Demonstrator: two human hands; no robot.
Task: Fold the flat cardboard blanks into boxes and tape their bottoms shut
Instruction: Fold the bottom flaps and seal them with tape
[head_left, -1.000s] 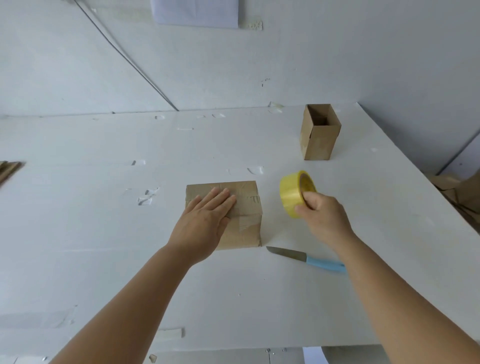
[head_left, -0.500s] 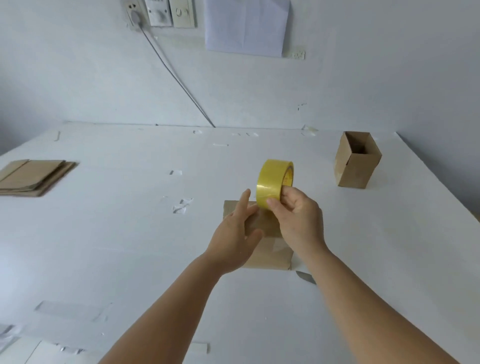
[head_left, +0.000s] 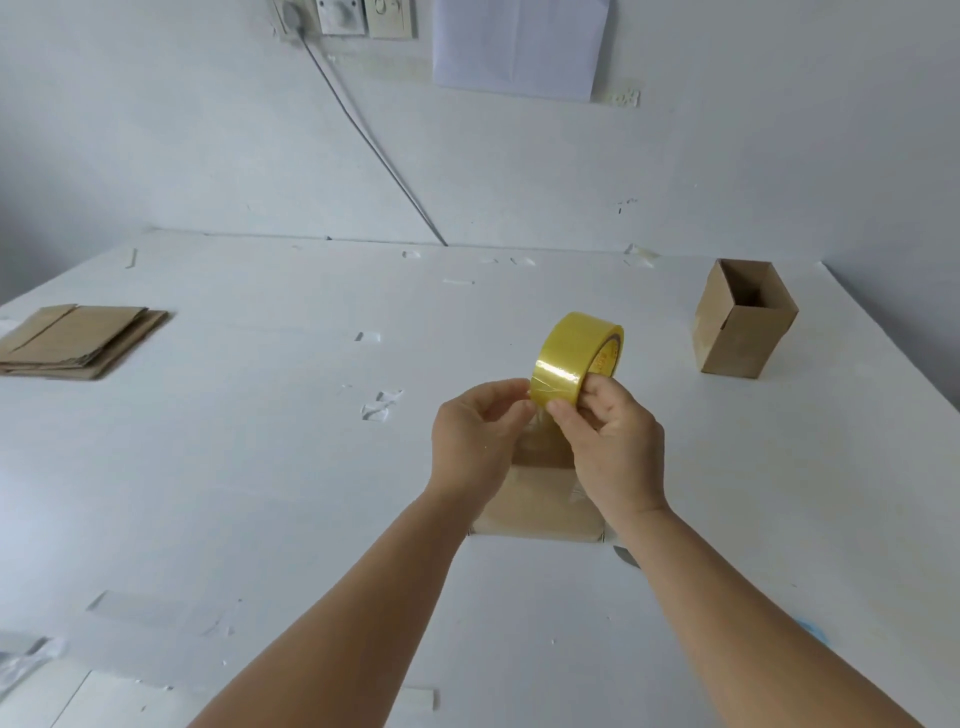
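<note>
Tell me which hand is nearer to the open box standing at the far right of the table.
Right. The right hand grips the tape roll, on the side toward the open box; the left hand is beside it, farther away.

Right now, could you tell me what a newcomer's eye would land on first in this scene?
The yellow tape roll, held up at centre by the right hand while the left hand pinches at its edge. Beneath them sits a cardboard box; an open box stands far right, flat blanks far left.
</note>
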